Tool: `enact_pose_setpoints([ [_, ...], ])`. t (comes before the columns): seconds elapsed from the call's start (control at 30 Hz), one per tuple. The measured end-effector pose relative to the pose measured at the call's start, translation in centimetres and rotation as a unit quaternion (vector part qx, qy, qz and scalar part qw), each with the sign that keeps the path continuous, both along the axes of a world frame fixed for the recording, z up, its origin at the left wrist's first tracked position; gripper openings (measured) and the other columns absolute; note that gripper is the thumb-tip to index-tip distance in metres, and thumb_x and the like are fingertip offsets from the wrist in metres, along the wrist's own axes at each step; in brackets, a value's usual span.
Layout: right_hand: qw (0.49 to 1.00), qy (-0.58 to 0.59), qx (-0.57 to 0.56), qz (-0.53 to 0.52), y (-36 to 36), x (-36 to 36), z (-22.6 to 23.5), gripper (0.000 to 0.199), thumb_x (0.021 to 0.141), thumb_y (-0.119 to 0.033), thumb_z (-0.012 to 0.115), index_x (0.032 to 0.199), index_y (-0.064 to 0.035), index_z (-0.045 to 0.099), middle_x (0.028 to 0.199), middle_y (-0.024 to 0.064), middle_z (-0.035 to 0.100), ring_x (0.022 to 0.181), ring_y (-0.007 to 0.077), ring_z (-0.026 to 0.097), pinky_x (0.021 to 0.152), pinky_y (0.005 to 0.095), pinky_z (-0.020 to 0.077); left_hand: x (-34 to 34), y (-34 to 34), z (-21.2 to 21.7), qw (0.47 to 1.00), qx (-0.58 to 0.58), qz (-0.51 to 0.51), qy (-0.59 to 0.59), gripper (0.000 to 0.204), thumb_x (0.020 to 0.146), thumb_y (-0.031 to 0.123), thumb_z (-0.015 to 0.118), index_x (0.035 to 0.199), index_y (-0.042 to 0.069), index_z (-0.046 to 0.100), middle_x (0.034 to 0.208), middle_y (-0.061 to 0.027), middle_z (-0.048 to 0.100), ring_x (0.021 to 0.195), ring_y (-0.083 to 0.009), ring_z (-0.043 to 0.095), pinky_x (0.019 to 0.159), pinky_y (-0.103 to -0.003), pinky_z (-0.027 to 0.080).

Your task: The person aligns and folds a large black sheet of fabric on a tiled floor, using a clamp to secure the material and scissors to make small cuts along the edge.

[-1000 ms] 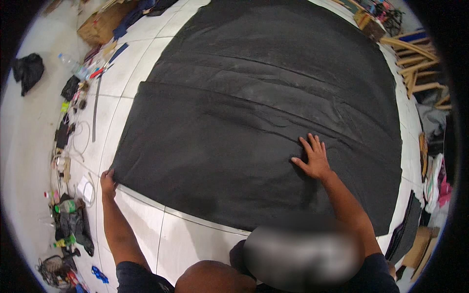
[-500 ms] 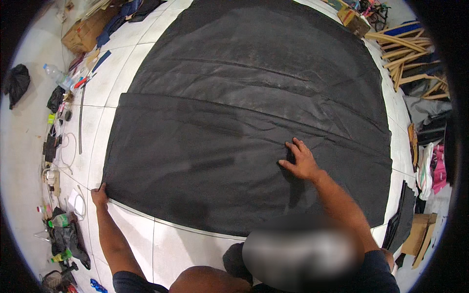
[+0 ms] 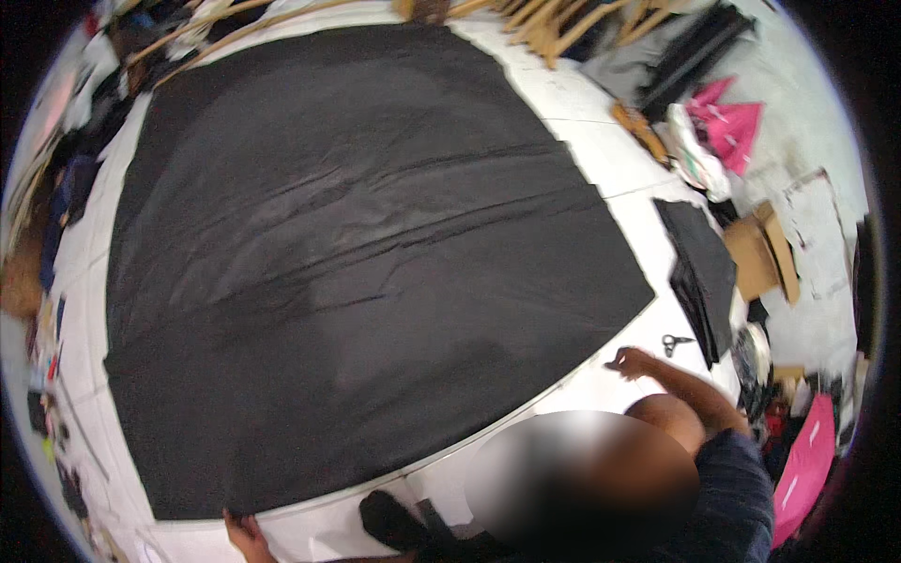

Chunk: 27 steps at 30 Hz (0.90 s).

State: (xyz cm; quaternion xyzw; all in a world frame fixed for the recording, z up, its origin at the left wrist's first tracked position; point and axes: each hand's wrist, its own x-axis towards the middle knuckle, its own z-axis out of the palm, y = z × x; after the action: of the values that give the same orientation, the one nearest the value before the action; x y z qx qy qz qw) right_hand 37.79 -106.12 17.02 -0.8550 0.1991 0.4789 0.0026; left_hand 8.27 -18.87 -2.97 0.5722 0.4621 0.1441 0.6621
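A large sheet of black cloth (image 3: 375,375) lies spread on white floor tiles, with creases running across its middle. At its near edge, close to the left corner, my left hand (image 3: 246,537) has its fingertips closed on the cloth's border. My right hand (image 3: 636,363) is just off the near right edge, its fingers curled together. Something small and dark shows at those fingertips, too blurred to name. A pale thin strip (image 3: 488,433) follows the cloth's near edge between my hands. Black-handled scissors (image 3: 674,344) lie on the tiles just right of my right hand.
Folded black cloth (image 3: 702,272) and an open cardboard box (image 3: 758,258) lie at the right. Beyond them are pink bags (image 3: 732,127) and a white bag (image 3: 696,159). Wooden sticks (image 3: 554,28) are piled at the back. Assorted clutter lines the left side.
The view has turned rightward. My right hand has left the cloth's surface and moved to its near right edge. My left hand now sits a little right of the left corner.
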Motion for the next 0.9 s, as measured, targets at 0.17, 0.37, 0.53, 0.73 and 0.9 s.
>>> enact_pose_setpoints([
  [0.17, 0.798, -0.228, 0.235, -0.505, 1.8, -6.9, -6.8, 0.056, 0.091, -0.05, 0.052, 0.107, 0.003, 0.051, 0.085, 0.0148, 0.062, 0.065, 0.0229, 0.062, 0.063, 0.0381, 0.0533, 4.6, -2.4, 6.0, 0.974, -0.164, 0.15, 0.046, 0.062, 0.095, 0.033, 0.05, 0.14, -0.004, 0.03, 0.127, -0.0187, 0.051, 0.113, -0.0272, 0.051, 0.092, -0.037, 0.045],
  [0.37, 0.546, -0.487, 0.253, -0.633, -3.6, -1.0, -15.9, 0.041, 0.086, -0.037, 0.06, 0.094, 0.0031, 0.055, 0.08, 0.0134, 0.059, 0.06, 0.0231, 0.055, 0.049, 0.0383, 0.0433, 4.5, 3.0, 3.5, 0.973, -0.052, 0.211, 0.075, 0.043, 0.092, 0.028, 0.049, 0.124, 0.0, 0.053, 0.123, -0.0123, 0.057, 0.109, -0.0265, 0.055, 0.094, -0.039, 0.042],
  [0.53, 0.443, -0.558, 0.292, -0.638, -11.0, 3.0, -13.3, 0.023, 0.083, -0.024, 0.061, 0.095, -0.0051, 0.058, 0.081, 0.0057, 0.061, 0.055, 0.0172, 0.05, 0.048, 0.0294, 0.0411, 6.5, 6.1, 5.5, 0.968, -0.03, 0.236, -0.078, 0.034, 0.093, 0.023, 0.049, 0.107, -0.007, 0.058, 0.11, -0.014, 0.062, 0.092, -0.0235, 0.059, 0.082, -0.036, 0.045],
  [0.73, 0.446, -0.569, 0.337, -0.603, -17.2, -1.8, -11.0, 0.015, 0.086, -0.022, 0.054, 0.091, -0.0072, 0.056, 0.079, 0.0046, 0.057, 0.061, 0.0188, 0.054, 0.051, 0.0309, 0.045, 2.7, 4.5, 8.0, 0.971, 0.039, 0.233, -0.046, 0.021, 0.085, 0.017, 0.054, 0.091, -0.002, 0.061, 0.087, -0.0089, 0.062, 0.072, -0.0197, 0.057, 0.065, -0.035, 0.047],
  [0.9, 0.455, -0.563, 0.372, -0.582, -21.2, -10.2, -4.7, 0.028, 0.087, -0.024, 0.055, 0.106, -0.0038, 0.057, 0.104, 0.0108, 0.062, 0.097, 0.0231, 0.06, 0.083, 0.0367, 0.0497, -9.4, 4.0, 12.2, 0.962, 0.106, 0.244, 0.07, 0.029, 0.083, 0.019, 0.052, 0.098, -0.003, 0.062, 0.094, -0.0121, 0.064, 0.08, -0.0243, 0.06, 0.073, -0.035, 0.049],
])
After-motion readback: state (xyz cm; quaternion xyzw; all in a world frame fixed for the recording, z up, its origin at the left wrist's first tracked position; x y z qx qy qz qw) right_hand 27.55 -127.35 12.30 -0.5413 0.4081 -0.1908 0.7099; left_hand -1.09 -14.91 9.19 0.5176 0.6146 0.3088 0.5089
